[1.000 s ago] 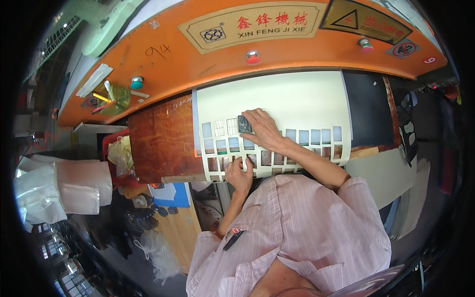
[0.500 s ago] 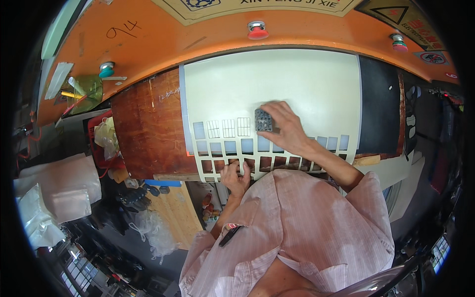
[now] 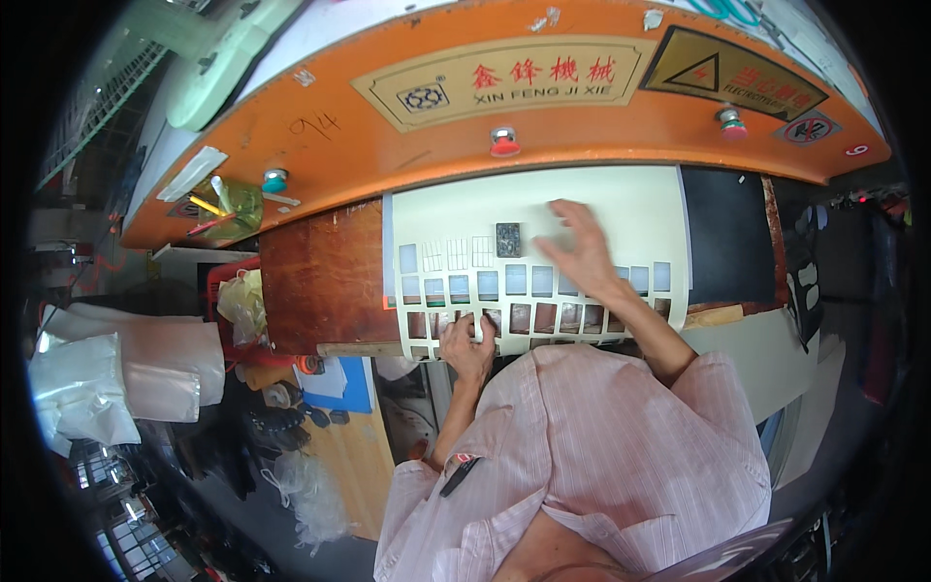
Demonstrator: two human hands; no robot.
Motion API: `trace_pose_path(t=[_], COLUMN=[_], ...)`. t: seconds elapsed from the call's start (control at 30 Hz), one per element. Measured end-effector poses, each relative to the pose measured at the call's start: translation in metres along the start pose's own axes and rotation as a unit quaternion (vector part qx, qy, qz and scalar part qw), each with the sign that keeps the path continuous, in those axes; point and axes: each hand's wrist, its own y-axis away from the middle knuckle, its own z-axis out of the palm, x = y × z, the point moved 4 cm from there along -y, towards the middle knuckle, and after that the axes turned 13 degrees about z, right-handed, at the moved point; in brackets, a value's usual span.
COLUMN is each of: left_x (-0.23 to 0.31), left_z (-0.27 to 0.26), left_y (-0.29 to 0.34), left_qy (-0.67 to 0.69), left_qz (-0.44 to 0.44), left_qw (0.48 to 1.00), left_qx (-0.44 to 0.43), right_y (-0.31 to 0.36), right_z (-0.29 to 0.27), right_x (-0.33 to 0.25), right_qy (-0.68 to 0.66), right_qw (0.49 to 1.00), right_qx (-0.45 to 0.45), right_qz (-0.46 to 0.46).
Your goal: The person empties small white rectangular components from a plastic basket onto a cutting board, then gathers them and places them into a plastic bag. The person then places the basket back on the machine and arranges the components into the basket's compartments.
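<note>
A pale cream sheet (image 3: 446,209) lies on the work surface, with rows of rectangular cut-outs along its near part. Several cut rectangles with grid lines (image 3: 458,254) form a row in it. At the right end of that row sits a small dark grey block (image 3: 508,240), which looks like a cutting die. My right hand (image 3: 585,250) is just right of the block, apart from it, fingers spread and somewhat blurred. My left hand (image 3: 468,347) is at the sheet's near edge, thumb and fingers bent onto it around the cut-outs.
Beyond the sheet runs an orange machine beam (image 3: 436,145) with a red button (image 3: 504,143) and green buttons. Brown board (image 3: 320,281) lies at left, a black panel (image 3: 722,223) at right. A pen holder (image 3: 233,206) hangs at the far left. Plastic bags (image 3: 87,388) lie lower left.
My right hand has let go of the dark block and moved off to its right. The block stays beside the cut row. The head view has tilted up, showing more of the orange beam.
</note>
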Motion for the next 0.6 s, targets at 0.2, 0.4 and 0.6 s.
trace_pose_path(t=[0.2, 0.4, 0.6], left_x=[0.005, 0.002, 0.009], left_z=[0.014, 0.035, 0.039], left_y=[-0.049, -0.098, -0.141], left_qy=[0.012, 0.030, 0.044], left_qz=[0.001, -0.026, -0.021], left_qw=[1.000, 0.999, 0.999], left_qx=[0.003, -0.030, -0.008], right_y=[-0.047, -0.076, -0.047], right_z=[-0.164, -0.235, -0.256], right_x=[0.023, 0.000, 0.024], right_qy=[-0.107, -0.078, -0.073], right_qw=[0.945, 0.940, 0.964], right_qx=[0.305, 0.330, 0.243], right_qz=[0.049, -0.042, 0.082])
